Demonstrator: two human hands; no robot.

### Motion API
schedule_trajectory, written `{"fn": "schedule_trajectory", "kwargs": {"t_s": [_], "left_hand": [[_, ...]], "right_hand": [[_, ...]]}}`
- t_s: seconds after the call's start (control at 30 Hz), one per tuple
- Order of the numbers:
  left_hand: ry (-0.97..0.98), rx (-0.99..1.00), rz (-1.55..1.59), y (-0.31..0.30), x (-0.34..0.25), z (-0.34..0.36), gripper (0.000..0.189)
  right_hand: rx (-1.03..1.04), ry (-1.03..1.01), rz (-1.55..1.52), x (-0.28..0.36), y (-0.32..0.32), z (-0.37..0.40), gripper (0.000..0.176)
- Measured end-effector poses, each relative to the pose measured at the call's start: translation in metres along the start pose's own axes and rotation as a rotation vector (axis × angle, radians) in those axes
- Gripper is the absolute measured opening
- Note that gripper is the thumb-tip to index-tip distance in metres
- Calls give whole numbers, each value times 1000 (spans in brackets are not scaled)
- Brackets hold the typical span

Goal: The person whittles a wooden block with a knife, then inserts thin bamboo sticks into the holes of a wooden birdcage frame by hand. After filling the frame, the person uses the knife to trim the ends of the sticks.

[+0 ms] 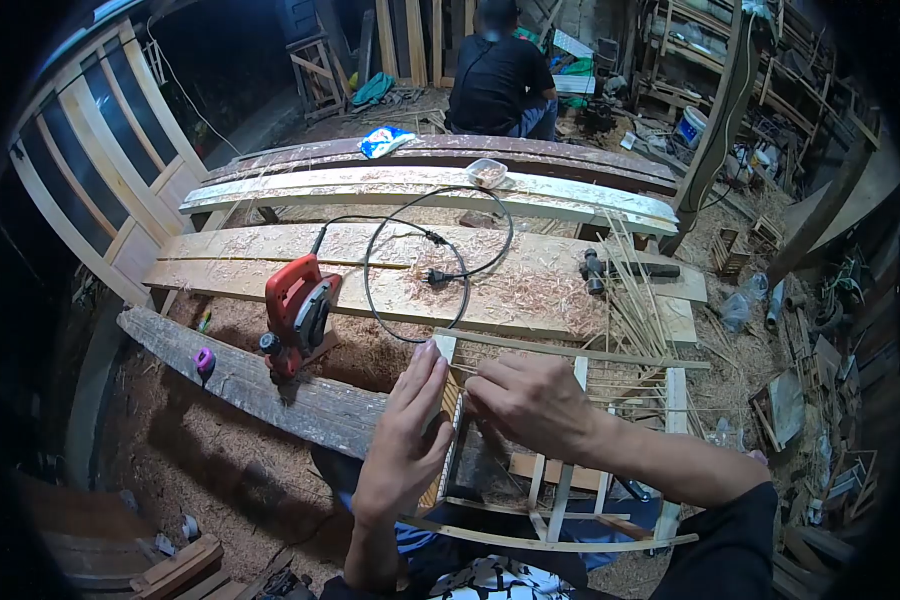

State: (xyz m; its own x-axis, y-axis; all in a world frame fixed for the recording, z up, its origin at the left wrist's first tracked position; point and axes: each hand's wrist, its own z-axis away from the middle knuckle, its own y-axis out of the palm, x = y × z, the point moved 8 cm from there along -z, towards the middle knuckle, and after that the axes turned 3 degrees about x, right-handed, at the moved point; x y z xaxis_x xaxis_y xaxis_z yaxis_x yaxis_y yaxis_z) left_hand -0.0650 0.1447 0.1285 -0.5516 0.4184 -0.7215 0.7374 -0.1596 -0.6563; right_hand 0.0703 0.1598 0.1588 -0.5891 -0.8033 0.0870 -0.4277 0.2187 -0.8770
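Planks [220, 275] end just beyond hands [405, 440] [530, 400] at the wooden frame [558, 500].

One camera, worn on the head, looks forward and down through a wide, rounded lens that darkens the corners. The left hand [402, 430] and right hand [540, 398] are close below it; past them the view runs out over the planks [560, 262] to a person [495, 82] well off near the top edge.

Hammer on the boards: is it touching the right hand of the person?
Apart. The head view shows it plainly: the hammer lies on the boards, and shaving-covered wood is visible between it and the right hand.
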Motion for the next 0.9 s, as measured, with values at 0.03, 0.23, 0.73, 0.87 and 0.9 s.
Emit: {"fn": "schedule_trajectory", "kwargs": {"t_s": [0.03,0.23,0.73,0.87,0.9], "left_hand": [[6,1,-15,0,-1,0,73],[-14,1,55,0,-3,-1,77],[22,-13,59,0,0,-2,74],[51,6,35,2,2,-2,74],[56,9,36,2,3,-1,74]], "right_hand": [[-20,-7,-6,-1,0,0,12],[-14,9,31,0,1,-1,11],[-51,-16,163,9,11,-20,14],[-14,-7,145,11,-4,-20,12],[-15,-3,150,10,-12,-19,12]]}}
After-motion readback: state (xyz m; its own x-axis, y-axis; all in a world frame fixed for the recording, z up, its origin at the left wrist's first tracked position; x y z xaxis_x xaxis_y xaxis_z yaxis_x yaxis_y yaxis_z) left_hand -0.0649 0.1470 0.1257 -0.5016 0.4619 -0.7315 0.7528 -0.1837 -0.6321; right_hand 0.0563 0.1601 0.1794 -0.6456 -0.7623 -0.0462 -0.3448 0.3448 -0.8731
